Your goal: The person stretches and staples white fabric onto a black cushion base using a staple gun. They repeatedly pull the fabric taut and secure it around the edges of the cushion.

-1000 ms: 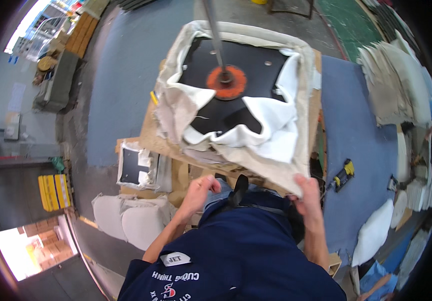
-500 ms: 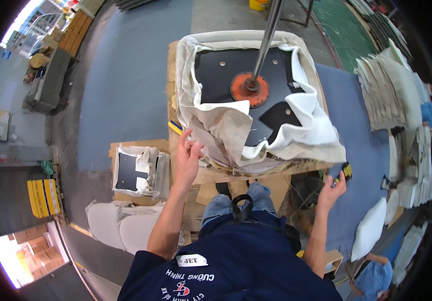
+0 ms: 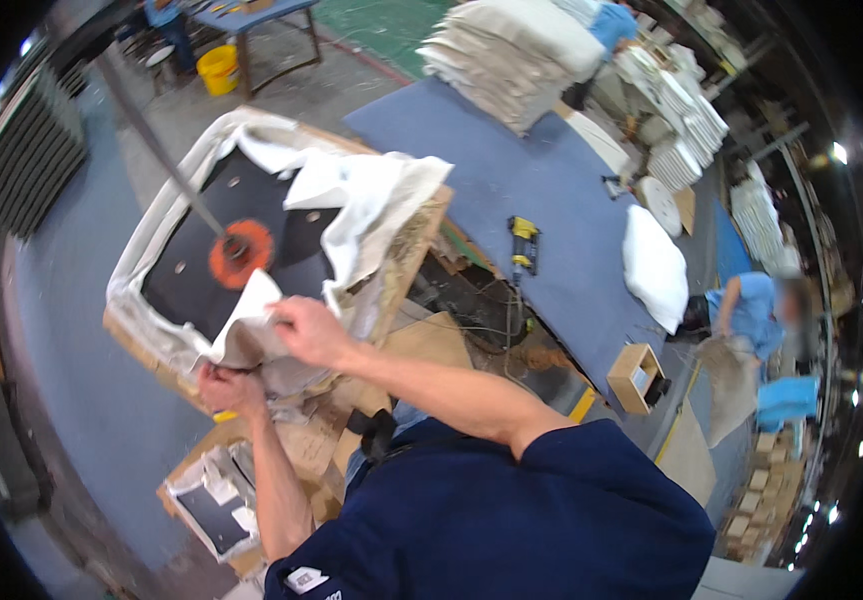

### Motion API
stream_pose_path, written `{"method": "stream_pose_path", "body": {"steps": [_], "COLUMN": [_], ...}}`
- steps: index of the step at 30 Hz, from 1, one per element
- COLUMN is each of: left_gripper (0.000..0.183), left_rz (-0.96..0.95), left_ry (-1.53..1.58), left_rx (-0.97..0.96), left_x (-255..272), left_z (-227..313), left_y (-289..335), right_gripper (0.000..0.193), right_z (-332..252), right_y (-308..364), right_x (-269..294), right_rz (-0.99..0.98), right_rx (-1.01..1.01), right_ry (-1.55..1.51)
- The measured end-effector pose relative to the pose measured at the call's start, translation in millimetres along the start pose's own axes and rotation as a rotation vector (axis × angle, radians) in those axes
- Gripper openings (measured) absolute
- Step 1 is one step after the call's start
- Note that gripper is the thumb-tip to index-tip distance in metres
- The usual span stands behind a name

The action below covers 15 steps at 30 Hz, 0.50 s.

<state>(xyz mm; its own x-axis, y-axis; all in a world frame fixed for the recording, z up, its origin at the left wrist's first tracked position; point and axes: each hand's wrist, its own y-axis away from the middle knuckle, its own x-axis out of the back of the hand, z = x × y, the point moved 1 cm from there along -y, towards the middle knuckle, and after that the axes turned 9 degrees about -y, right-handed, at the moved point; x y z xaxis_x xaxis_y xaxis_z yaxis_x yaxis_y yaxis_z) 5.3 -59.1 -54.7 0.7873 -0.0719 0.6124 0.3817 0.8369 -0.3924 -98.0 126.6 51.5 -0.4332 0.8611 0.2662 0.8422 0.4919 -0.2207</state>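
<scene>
A seat cushion in pale fabric and white padding (image 3: 371,190) lies upside down on a wooden board, with a black base panel (image 3: 176,295) facing up. An orange round disc (image 3: 241,254) on a metal rod presses onto the panel. My right hand (image 3: 313,332) pinches the raised flap of cover fabric (image 3: 251,330) at the near side. Beside it, my left hand (image 3: 233,390) has its fingers closed on the fabric at the near left corner. Something small and yellow (image 3: 224,416) shows under the left hand; what it is, I cannot make out.
A yellow-and-black nail gun (image 3: 523,243) with a hose lies on the blue table (image 3: 451,140) to the right. A smaller cushion (image 3: 213,505) sits low at the left. Fabric stacks (image 3: 511,55), a white pillow (image 3: 653,268) and a wooden box (image 3: 637,378) stand around; a co-worker (image 3: 751,310) is farther right.
My right hand has left the nail gun and come across to the fabric flap. My left hand has closed on the fabric edge. The view has turned rightward.
</scene>
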Motion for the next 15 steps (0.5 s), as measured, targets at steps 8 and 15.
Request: {"method": "stream_pose_path", "body": {"steps": [8, 15], "left_gripper": [0.025, 0.029], "left_rz": [-0.278, 0.055], "left_ry": [0.339, -0.186], "left_rx": [0.198, -0.189], "left_x": [0.8, -10.0], "left_z": [-25.1, -78.6], "left_y": [-12.8, -27.7], "right_gripper": [0.01, 0.014], "right_z": [-15.1, -4.3], "right_y": [77.1, 96.9], "right_x": [17.2, 9.7], "right_rz": [-0.213, -0.318], "right_rx": [0.238, 0.12], "right_ry": [-0.007, 0.028]}}
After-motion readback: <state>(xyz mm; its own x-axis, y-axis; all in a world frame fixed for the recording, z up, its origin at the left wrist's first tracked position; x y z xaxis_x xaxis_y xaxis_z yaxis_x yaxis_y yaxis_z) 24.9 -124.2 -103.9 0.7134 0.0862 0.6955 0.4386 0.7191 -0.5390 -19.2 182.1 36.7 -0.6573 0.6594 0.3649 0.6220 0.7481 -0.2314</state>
